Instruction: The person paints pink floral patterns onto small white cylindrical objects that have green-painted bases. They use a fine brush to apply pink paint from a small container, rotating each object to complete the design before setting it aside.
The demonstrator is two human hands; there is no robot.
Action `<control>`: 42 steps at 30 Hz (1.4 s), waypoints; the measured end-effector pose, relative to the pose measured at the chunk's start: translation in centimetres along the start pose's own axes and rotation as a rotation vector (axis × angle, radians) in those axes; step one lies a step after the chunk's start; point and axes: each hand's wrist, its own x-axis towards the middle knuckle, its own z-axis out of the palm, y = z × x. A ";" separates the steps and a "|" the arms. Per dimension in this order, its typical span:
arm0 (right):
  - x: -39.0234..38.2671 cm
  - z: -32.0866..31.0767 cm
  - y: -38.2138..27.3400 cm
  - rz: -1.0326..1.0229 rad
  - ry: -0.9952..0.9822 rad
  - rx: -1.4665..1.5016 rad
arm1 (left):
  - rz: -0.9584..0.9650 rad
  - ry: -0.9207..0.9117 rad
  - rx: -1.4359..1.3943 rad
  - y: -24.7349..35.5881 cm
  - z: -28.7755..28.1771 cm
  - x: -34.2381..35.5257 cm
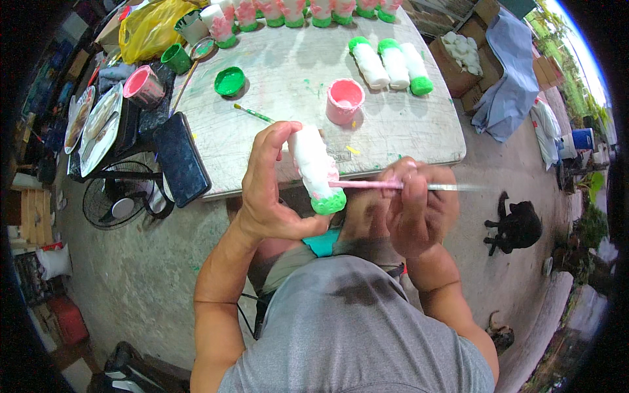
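The left hand (pixel 265 193) is closed around a white cylinder (pixel 313 160), fingertips at its upper end and thumb along the green lower end, with no more opening than its length. From my feed I see the right hand (pixel 419 203) pinching a pink brush (pixel 367 185), thumb and fingers shut on the handle; the far end of it is blurred. I have the tip against the cylinder's right side, just above the green end, where pink patches show along that edge.

The cylinder is held tilted, off the table (pixel 282 62), in front of its near edge as I look down. Just beyond it I see a pink pot (pixel 342 116) with pink paint in it, and past the left fingertips a thin green brush (pixel 254 113) lies near a green dish (pixel 229 82).

To the right of these I count three more cylinders (pixel 394 63) lying side by side: two have their green ends away from me, the third toward me. A row of pink-and-green pieces (pixel 293 12) stands along the far edge. On my left I make out a phone (pixel 182 159), plates (pixel 101 134) and a yellow bag (pixel 152 29).
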 end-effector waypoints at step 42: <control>1.0 -1.4 -2.6 -0.366 -0.459 -0.470 | -0.020 -0.062 0.195 4.1 0.1 2.2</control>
